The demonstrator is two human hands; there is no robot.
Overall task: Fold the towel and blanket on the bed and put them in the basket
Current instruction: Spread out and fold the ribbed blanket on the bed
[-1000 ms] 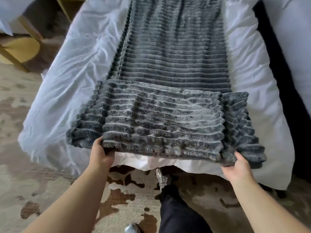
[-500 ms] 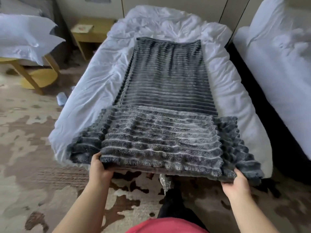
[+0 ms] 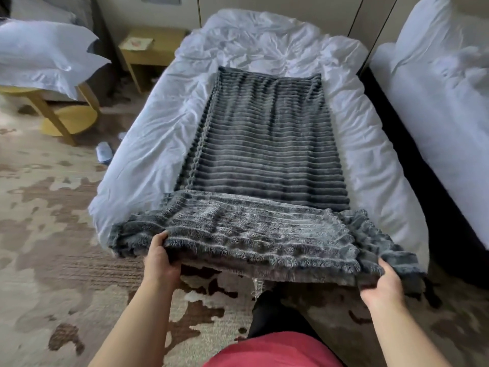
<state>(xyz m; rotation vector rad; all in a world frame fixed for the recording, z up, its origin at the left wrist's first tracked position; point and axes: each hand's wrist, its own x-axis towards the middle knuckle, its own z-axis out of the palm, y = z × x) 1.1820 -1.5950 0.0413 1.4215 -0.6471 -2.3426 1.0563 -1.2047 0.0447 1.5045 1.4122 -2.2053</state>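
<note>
Moved: the near end of the blanket (image 3: 264, 154) hangs higher off the foot of the bed (image 3: 148, 154) than a second ago, so its underside shows.
Left hand (image 3: 161, 263): grips the near hem towards the left corner.
Right hand (image 3: 381, 284): grips the hem at the right corner.
Blanket: the rest lies flat in a long strip down the mattress (grey, ribbed).
Around: second bed (image 3: 436, 115) on my right; nightstand (image 3: 148, 51) and pillow (image 3: 45, 59) on my left.
In the way: my leg (image 3: 270, 313), under the raised hem.
Changed: both hands are up, with the hem raised.
</note>
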